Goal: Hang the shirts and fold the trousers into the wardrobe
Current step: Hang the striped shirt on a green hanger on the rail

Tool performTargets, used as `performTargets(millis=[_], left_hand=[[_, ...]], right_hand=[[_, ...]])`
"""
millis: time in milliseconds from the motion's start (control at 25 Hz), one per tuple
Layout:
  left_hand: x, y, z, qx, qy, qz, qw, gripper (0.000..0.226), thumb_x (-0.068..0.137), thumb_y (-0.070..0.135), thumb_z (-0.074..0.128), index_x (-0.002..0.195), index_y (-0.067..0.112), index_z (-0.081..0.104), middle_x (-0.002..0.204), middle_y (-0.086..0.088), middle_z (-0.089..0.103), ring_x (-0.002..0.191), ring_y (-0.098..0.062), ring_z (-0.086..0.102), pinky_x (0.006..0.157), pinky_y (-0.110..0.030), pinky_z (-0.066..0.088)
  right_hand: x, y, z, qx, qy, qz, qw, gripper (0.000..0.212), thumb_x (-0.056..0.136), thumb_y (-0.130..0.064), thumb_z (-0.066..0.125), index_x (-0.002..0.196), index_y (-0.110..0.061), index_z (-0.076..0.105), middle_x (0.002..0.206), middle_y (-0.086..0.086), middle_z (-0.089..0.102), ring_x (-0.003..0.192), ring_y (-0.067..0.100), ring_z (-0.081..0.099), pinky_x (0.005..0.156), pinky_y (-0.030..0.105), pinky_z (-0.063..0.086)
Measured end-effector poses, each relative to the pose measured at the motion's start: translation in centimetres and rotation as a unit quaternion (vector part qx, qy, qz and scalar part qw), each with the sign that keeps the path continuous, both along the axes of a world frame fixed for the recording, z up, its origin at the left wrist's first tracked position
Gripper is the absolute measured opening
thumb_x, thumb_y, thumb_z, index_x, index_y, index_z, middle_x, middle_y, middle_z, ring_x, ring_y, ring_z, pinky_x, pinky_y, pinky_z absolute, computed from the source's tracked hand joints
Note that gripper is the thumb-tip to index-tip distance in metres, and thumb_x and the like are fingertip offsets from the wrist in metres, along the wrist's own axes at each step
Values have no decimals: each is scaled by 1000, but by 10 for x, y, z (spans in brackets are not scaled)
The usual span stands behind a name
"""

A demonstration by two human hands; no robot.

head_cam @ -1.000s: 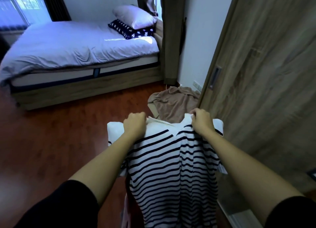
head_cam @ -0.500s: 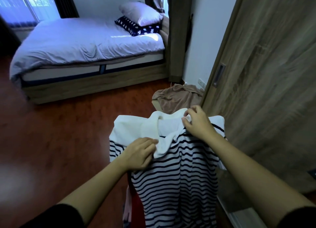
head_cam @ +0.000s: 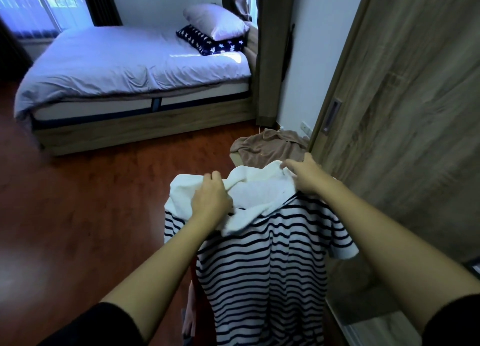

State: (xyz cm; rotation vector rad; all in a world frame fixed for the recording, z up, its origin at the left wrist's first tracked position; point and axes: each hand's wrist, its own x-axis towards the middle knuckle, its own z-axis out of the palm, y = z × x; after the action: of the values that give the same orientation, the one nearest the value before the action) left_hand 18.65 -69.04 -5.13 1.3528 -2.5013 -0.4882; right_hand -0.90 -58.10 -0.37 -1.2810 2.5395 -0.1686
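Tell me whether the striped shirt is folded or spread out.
Spread, not folded: the striped shirt hangs full length, with the left hand and right hand holding its white top.

The left hand [head_cam: 211, 201] and right hand [head_cam: 308, 177] grip the white collar [head_cam: 262, 190] of the striped shirt [head_cam: 265, 267] beside the wardrobe door [head_cam: 405, 117].

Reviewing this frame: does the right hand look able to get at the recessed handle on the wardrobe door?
Probably yes, once freed. Nothing stands between the right hand and the recessed handle, up and beyond it on the wardrobe door, but the hand pinches the striped shirt's collar.
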Motion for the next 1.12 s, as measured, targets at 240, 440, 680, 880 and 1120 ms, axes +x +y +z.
performTargets(millis=[240,440,680,880,1120], left_hand=[[-4,-14,30,-42,-89,-57,993,22,93,29,50,106,15,60,105,-13,62,95,-36,58,69,-35,40],[16,-12,43,-132,157,-6,979,13,99,15,37,94,6,44,88,-10,54,72,-28,50,59,-34,32],[23,-38,64,-173,-43,-128,976,25,88,7,54,112,10,47,104,-14,50,88,-39,57,65,-38,40],[14,-35,120,-210,49,-55,975,17,85,18,54,98,7,59,101,-18,60,95,-41,55,70,-41,44],[-3,25,152,-59,176,-152,971,34,70,12,44,91,21,69,96,-14,69,91,-37,61,77,-37,50]], right_hand=[[2,1,2,128,25,35,991,35,88,-31,44,121,-25,57,140,14,30,118,33,45,98,39,39],[11,-3,7,117,185,44,975,30,89,-16,53,118,-8,56,124,16,54,113,33,53,90,39,47],[13,35,67,22,252,-34,967,31,87,-24,50,115,-16,62,124,6,52,108,30,57,78,33,39],[17,84,112,-27,238,-132,962,40,86,-40,57,111,-9,62,114,14,62,106,33,58,81,34,45],[46,155,149,-4,189,-62,980,27,79,-18,57,89,-37,73,110,-6,59,105,21,56,76,29,43]])
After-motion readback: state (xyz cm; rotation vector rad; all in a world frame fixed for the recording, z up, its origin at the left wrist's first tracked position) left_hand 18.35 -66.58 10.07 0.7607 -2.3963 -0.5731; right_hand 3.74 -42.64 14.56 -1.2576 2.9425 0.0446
